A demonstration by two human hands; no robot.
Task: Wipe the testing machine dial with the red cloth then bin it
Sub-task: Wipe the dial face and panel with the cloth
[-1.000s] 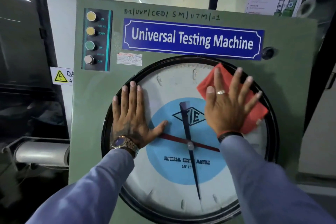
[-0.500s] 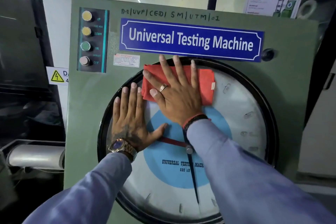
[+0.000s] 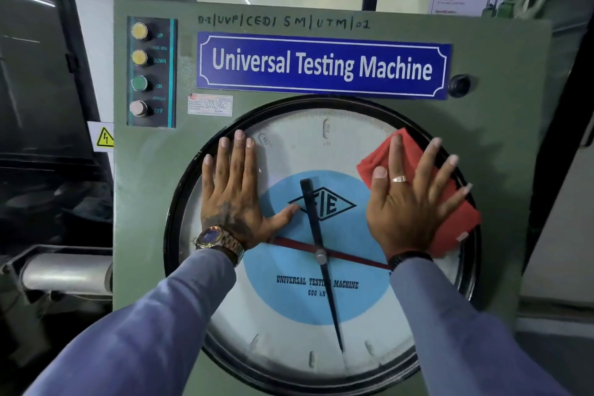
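Note:
The big round dial (image 3: 302, 145) with a black rim, white face and blue centre fills the front of the green testing machine (image 3: 501, 125). My right hand (image 3: 408, 202) lies flat with fingers spread, pressing the red cloth (image 3: 456, 222) against the dial's upper right, at the rim. My left hand (image 3: 234, 190) rests flat on the dial's left side, fingers together and thumb out, holding nothing. A black pointer and a red pointer cross at the dial's hub.
A panel of round push buttons (image 3: 139, 71) sits at the machine's upper left, and a blue nameplate (image 3: 321, 66) above the dial. A black knob (image 3: 459, 85) is at the right. A grey cylinder (image 3: 64, 273) and dark machinery lie to the left. No bin is in view.
My right hand has swept the red cloth from the dial's top left over to its upper right. My left hand has stayed flat in place.

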